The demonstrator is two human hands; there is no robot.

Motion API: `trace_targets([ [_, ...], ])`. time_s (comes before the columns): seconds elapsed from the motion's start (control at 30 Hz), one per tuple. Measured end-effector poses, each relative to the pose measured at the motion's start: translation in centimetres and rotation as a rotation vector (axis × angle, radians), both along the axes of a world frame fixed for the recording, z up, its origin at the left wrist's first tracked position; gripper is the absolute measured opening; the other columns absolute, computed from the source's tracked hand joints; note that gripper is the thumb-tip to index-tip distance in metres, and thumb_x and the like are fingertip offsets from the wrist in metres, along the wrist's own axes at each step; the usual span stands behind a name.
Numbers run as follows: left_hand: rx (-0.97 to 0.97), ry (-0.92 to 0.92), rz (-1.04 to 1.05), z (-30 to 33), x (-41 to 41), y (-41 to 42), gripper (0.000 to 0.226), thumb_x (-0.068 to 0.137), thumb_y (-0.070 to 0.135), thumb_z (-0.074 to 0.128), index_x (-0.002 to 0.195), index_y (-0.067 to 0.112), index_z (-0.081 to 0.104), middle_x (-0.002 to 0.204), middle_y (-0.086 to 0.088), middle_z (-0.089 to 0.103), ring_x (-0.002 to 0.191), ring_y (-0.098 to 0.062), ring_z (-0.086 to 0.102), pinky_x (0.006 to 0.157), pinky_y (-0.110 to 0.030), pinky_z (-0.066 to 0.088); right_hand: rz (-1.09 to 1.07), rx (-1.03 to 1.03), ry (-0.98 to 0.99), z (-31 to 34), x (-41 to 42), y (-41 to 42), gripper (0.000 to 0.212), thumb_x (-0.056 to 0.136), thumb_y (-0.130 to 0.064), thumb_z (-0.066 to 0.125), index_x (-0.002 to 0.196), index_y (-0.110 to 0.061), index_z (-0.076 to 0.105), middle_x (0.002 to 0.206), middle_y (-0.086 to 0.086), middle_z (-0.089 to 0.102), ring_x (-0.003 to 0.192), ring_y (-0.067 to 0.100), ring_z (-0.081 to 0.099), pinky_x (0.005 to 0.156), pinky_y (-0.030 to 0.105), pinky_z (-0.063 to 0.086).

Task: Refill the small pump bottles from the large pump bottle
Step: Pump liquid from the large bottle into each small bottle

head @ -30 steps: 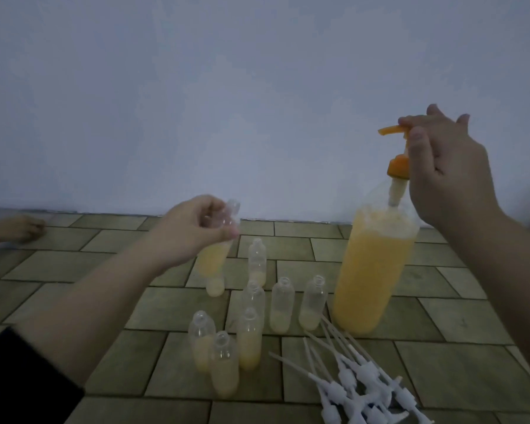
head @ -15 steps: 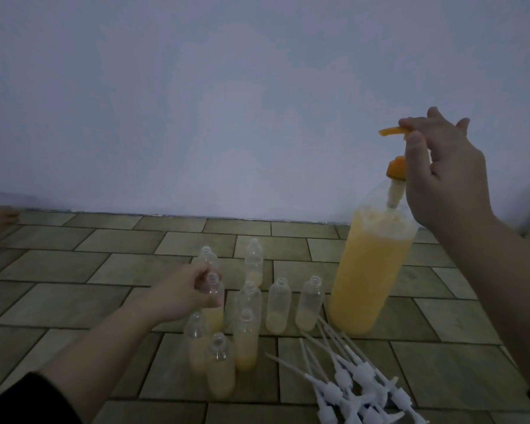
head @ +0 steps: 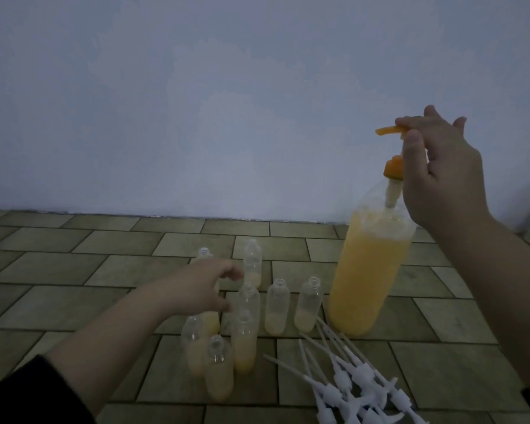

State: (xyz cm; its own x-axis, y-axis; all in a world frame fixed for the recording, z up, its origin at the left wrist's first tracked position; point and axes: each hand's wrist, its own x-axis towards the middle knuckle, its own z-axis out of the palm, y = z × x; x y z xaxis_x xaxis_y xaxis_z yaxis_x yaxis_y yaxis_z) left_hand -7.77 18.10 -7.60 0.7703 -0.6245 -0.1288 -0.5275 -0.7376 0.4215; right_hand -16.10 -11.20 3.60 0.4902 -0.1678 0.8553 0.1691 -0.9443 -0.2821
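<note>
Left hand (head: 196, 289) now off set-down bottle (head: 210, 321), fingers loose | right hand (head: 441, 169) pinching pump (head: 390, 130), steadying big bottle (head: 367, 270) for next fill

Dim, bluish, soft and grainy.

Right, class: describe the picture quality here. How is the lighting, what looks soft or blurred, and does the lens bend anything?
Head view: dim, flat, bluish light with no glare or hard shadows; the wall looks blotchy; the left hand is soft-edged over the small bottles; the right hand on the large bottle's orange pump is sharper; the large bottle leans, probably wide-angle distortion.
</note>
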Motion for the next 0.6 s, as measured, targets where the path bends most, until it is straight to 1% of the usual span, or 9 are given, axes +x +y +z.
trace_targets([
  [0.07, 0.1, -0.023, -0.043, -0.1, 0.2, -1.1, 0.055, 0.077, 0.028, 0.074, 0.124, 0.036, 0.047, 0.123, 0.023, 0.047, 0.118, -0.001, 0.044, 0.091, -0.02, 0.042, 0.005, 0.002, -0.001, 0.0, 0.0, -0.1, 0.041, 0.098, -0.023, 0.028, 0.122, -0.009, 0.058, 0.129, 0.007, 0.057, 0.138, 0.019, 0.031, 0.109, 0.009, -0.004],
  [0.1, 0.134, -0.026, -0.049, -0.2, 0.4, -1.5, 0.056, 0.076, 0.027, 0.075, 0.124, 0.036, 0.048, 0.124, 0.021, 0.048, 0.117, -0.003, 0.045, 0.089, -0.022, 0.043, 0.007, 0.002, 0.0, 0.0, -0.1, -0.1, 0.041, 0.098, -0.023, 0.028, 0.122, -0.009, 0.058, 0.129, 0.007, 0.057, 0.138, 0.019, 0.032, 0.109, 0.008, -0.003],
  [0.17, 0.173, -0.015, -0.054, -0.2, 0.8, -2.3, 0.059, 0.075, 0.024, 0.076, 0.127, 0.032, 0.047, 0.127, 0.015, 0.049, 0.116, -0.007, 0.047, 0.085, -0.021, 0.041, 0.008, 0.0, 0.003, 0.1, -0.1, -0.2, 0.041, 0.098, -0.023, 0.028, 0.122, -0.009, 0.058, 0.129, 0.006, 0.057, 0.138, 0.018, 0.032, 0.109, 0.008, -0.003],
  [0.23, 0.175, 0.011, -0.071, -0.2, 1.2, -2.9, 0.061, 0.075, 0.022, 0.076, 0.128, 0.029, 0.047, 0.13, 0.011, 0.05, 0.119, -0.008, 0.047, 0.084, -0.02, 0.04, 0.006, -0.003, 0.004, 0.1, -0.2, -0.3, 0.041, 0.098, -0.023, 0.028, 0.122, -0.009, 0.058, 0.129, 0.006, 0.057, 0.137, 0.018, 0.032, 0.108, 0.007, -0.004],
  [0.4, 0.175, -0.005, -0.117, -0.3, 1.5, -3.3, 0.052, 0.078, 0.026, 0.074, 0.125, 0.029, 0.053, 0.128, 0.01, 0.052, 0.119, -0.007, 0.048, 0.087, -0.02, 0.041, 0.02, 0.021, -0.002, 0.1, -0.1, -0.2, 0.041, 0.098, -0.023, 0.028, 0.122, -0.009, 0.058, 0.128, 0.005, 0.057, 0.138, 0.016, 0.031, 0.109, 0.008, -0.003],
  [0.5, 0.151, 0.004, -0.099, -0.3, 1.7, -3.0, 0.047, 0.077, 0.027, 0.074, 0.12, 0.031, 0.055, 0.122, 0.012, 0.053, 0.115, -0.007, 0.05, 0.086, -0.02, 0.043, 0.021, 0.027, 0.0, 0.1, -0.1, -0.1, 0.041, 0.098, -0.023, 0.028, 0.122, -0.009, 0.058, 0.129, 0.004, 0.056, 0.138, 0.015, 0.03, 0.11, 0.008, -0.004],
  [0.6, 0.084, 0.015, -0.047, 0.1, 2.1, -2.4, 0.045, 0.074, 0.031, 0.076, 0.114, 0.033, 0.057, 0.114, 0.014, 0.056, 0.107, -0.005, 0.053, 0.085, -0.022, 0.048, 0.022, 0.017, -0.001, 0.1, -0.1, 0.0, 0.041, 0.098, -0.024, 0.028, 0.122, -0.008, 0.057, 0.13, 0.005, 0.056, 0.138, 0.015, 0.03, 0.109, 0.008, -0.005],
])
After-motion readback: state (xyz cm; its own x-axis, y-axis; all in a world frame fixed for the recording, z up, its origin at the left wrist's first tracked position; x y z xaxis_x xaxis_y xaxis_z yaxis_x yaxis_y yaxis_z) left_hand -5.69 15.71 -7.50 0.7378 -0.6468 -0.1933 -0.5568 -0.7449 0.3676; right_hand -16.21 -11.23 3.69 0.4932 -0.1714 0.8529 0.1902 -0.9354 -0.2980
